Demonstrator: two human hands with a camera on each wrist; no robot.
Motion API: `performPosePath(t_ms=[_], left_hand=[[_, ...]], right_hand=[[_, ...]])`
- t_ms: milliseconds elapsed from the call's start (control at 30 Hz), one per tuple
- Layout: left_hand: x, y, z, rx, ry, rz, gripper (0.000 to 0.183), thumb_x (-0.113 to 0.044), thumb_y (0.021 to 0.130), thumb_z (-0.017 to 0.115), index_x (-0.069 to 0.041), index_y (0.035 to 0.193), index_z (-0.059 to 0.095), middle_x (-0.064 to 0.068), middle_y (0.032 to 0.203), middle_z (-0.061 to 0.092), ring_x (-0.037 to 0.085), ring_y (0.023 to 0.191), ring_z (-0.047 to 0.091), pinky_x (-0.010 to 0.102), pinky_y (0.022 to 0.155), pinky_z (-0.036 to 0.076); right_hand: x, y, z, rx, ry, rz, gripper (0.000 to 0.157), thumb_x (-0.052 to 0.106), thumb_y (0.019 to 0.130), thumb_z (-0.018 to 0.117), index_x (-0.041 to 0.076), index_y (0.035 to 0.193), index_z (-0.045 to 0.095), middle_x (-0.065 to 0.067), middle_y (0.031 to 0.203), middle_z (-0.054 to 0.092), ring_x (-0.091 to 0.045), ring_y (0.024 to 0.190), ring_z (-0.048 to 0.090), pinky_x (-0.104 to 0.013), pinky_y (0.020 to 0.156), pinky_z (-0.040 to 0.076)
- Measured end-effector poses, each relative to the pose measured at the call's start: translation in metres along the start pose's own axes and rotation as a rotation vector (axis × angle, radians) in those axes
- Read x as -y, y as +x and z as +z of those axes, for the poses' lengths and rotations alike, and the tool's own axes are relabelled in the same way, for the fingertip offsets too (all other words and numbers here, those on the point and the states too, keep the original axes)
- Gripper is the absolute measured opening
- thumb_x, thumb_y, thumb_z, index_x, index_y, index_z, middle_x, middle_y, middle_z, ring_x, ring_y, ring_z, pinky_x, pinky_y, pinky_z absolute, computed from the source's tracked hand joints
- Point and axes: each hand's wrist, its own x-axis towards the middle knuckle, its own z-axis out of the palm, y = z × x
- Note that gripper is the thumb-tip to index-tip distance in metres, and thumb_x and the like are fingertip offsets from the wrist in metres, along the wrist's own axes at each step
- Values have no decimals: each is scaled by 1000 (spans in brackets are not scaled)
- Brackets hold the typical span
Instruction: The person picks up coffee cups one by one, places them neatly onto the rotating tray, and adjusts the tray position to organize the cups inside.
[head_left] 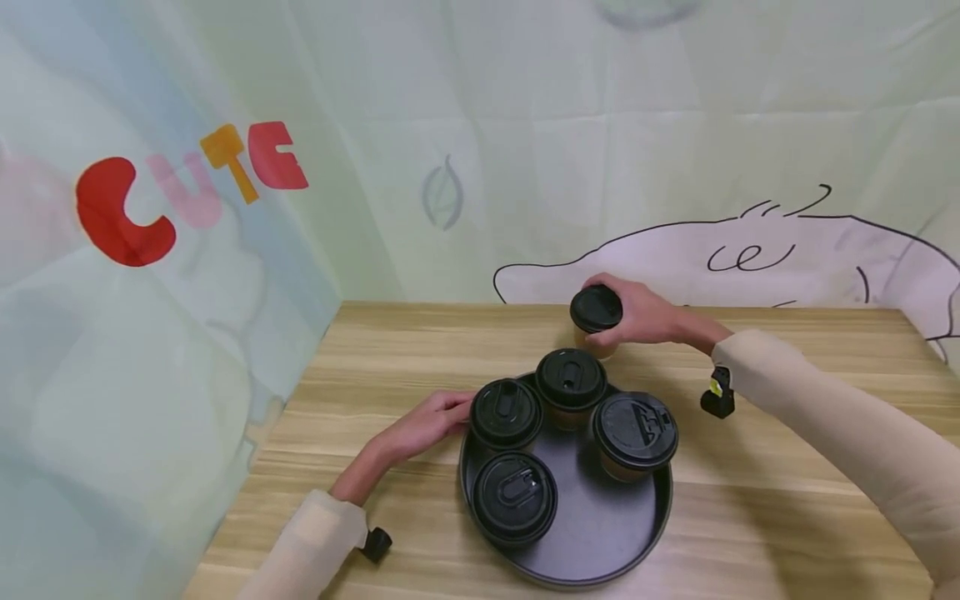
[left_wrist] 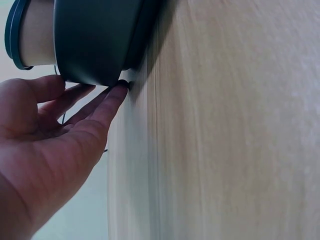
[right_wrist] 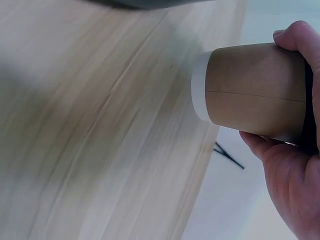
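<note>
My right hand [head_left: 637, 312] grips a brown paper coffee cup [right_wrist: 255, 90] round its upper part, just below and against its black lid [head_left: 596, 307]. That cup is over the table beyond the far rim of a round dark tray [head_left: 600, 533]; whether its base touches the table I cannot tell. On the tray's left side my left hand [head_left: 429, 427] touches the outer wall with nearly straight fingers [left_wrist: 102, 107]. Several cups with black lids stand in the tray: a left one [head_left: 507, 412], a front one [head_left: 515, 498], a far one [head_left: 572, 379] and a right one [head_left: 635, 431].
A wooden table [head_left: 375, 358] carries the tray. Behind it and on the left hangs a printed cloth [head_left: 390, 167] with coloured letters and line drawings. Small black devices sit at both wrists, one by the right sleeve [head_left: 817, 417].
</note>
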Motion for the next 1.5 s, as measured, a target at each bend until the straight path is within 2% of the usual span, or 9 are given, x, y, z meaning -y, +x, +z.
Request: performPosePath(t_ms=[200, 333, 600, 833, 1133, 1267, 1400, 1500], left_hand=[[-1, 3, 2, 4, -1, -4, 46, -23, 114, 42, 3, 152, 48, 20, 155, 48, 30, 141, 48, 38, 111, 44], [-3, 6, 4, 10, -6, -2, 46, -24, 114, 41, 2, 152, 49, 19, 155, 48, 30, 140, 49, 38, 110, 45], [-6, 7, 7, -2, 0, 6, 46, -24, 114, 42, 1, 152, 49, 19, 155, 49, 30, 139, 50, 38, 110, 46], [-8, 8, 7, -20, 8, -10, 45, -23, 114, 42, 1, 152, 49, 19, 154, 50, 30, 137, 52, 38, 109, 46], [-9, 12, 11, -2, 10, 3, 44, -22, 114, 43, 0, 151, 50, 18, 153, 51, 29, 140, 49, 38, 111, 45], [-10, 13, 14, -1, 23, 7, 44, -22, 114, 43, 0, 151, 51, 17, 153, 52, 28, 140, 49, 38, 110, 45], [-10, 13, 16, -1, 28, 3, 44, -22, 114, 43, -1, 152, 51, 16, 153, 51, 27, 141, 48, 38, 111, 45], [-11, 13, 17, 5, 32, 5, 44, -21, 114, 42, -1, 152, 51, 16, 153, 51, 27, 142, 47, 37, 111, 44]], right_hand=[[-10, -28, -10, 4, 20, 32, 71, 26, 80, 88, 8, 139, 51, -10, 127, 61, -26, 112, 56, -46, 95, 48], [-14, -52, -19, -22, 9, 40, 71, 24, 80, 88, 8, 139, 52, -9, 125, 62, -24, 110, 57, -45, 94, 48], [-13, -101, -29, -65, -38, 66, 74, 22, 78, 92, 11, 140, 53, -4, 125, 63, -20, 108, 57, -25, 90, 47], [-7, -138, -29, -128, -48, 29, 76, 15, 72, 96, 19, 138, 56, 4, 121, 64, -12, 106, 59, -16, 88, 44], [5, -182, -31, -114, -61, -13, 81, 12, 71, 96, 14, 140, 54, 1, 124, 62, -6, 107, 57, -11, 89, 42], [11, -203, -29, -130, -73, 3, 85, 11, 70, 97, 14, 142, 53, 1, 125, 63, -6, 108, 57, -10, 89, 42], [20, -223, -23, -146, -81, 38, 87, 12, 68, 98, 20, 142, 54, 5, 124, 64, -5, 108, 59, -9, 89, 42], [28, -235, -19, -151, -76, 35, 88, 12, 65, 99, 19, 142, 56, 7, 125, 65, -5, 109, 60, -9, 91, 42]])
